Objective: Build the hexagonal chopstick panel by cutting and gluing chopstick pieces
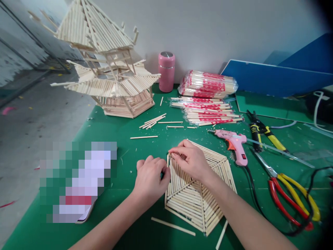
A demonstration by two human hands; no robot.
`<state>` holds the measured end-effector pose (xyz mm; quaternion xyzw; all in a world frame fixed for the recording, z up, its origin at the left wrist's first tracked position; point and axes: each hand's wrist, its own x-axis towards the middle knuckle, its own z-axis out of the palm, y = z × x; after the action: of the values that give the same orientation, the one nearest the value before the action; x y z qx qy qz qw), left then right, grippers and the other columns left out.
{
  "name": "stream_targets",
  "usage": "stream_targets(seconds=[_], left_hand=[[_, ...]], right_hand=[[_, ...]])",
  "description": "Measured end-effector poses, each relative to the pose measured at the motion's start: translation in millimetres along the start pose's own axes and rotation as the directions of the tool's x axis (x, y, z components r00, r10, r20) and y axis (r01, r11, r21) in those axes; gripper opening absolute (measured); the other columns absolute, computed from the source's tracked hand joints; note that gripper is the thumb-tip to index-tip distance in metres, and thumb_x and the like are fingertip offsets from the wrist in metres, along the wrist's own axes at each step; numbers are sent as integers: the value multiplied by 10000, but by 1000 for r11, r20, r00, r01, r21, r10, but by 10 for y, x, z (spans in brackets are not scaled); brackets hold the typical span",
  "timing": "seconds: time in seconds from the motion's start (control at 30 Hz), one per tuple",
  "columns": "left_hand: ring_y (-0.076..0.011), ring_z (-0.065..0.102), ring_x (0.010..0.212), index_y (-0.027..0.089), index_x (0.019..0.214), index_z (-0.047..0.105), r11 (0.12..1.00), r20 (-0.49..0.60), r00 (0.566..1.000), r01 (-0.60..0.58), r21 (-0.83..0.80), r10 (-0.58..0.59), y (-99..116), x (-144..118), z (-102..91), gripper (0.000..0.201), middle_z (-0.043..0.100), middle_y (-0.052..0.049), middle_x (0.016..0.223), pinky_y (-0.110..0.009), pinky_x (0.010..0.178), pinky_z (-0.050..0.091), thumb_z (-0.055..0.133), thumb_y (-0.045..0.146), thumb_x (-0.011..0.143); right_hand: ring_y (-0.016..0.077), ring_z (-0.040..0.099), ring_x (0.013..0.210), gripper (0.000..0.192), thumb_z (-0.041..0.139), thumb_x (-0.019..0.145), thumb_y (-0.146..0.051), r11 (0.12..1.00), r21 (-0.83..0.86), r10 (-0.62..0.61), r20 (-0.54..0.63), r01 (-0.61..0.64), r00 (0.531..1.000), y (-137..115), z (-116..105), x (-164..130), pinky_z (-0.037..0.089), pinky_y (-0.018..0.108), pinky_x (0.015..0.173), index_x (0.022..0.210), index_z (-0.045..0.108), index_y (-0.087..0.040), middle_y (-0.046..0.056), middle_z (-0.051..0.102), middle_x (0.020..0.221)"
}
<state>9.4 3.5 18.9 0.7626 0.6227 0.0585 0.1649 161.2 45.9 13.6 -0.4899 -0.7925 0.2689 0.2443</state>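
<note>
A hexagonal panel of wooden sticks (192,194) lies flat on the green table, its sticks laid in triangular sections. My left hand (152,175) rests at the panel's left edge, fingers curled in; whatever is between them is hidden. My right hand (191,159) reaches over the panel's upper left corner, thumb and forefinger pinched together there. I cannot make out what the pinch holds. Right of the panel lies a pink hot glue gun (234,142) with a glue stick in its back. A loose stick (173,226) lies just below the panel.
A stick-built pagoda (114,83) stands at the back left, beside a pink bottle (167,73). Packs of chopsticks (208,85) lie behind. Red-and-yellow-handled scissors (291,198) and yellow-black pliers (267,133) lie right, near a black cord. A pixelated phone (85,184) lies left.
</note>
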Motion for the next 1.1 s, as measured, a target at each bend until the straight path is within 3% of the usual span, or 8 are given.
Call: stream_targets(seconds=[0.5,0.83,1.1], left_hand=[[-171,449,668,188,579,455,1000,-20,1000,-5,-11,4,-7,2,18,207,575,6,612,-293,580,189,393,237,770],[-168,444,663,182,570,460,1000,-16,1000,9,-19,-10,8,-10,22,210,571,4,600,-293,574,181,401,236,764],[-167,439,657,177,568,467,1000,-32,999,-1,-18,0,0,-11,40,199,569,6,589,-290,576,174,414,231,753]], right_hand=[[132,526,721,213,487,806,-249,999,-43,-27,65,30,998,-48,-8,-1,421,265,638,921,665,-269,18,525,844],[127,539,733,232,476,815,-229,991,129,24,-16,-22,1000,-12,7,-30,436,257,619,1003,612,-247,26,524,877],[119,531,696,226,470,820,-235,991,128,37,-9,-36,999,12,22,-21,435,254,608,1006,597,-222,27,536,886]])
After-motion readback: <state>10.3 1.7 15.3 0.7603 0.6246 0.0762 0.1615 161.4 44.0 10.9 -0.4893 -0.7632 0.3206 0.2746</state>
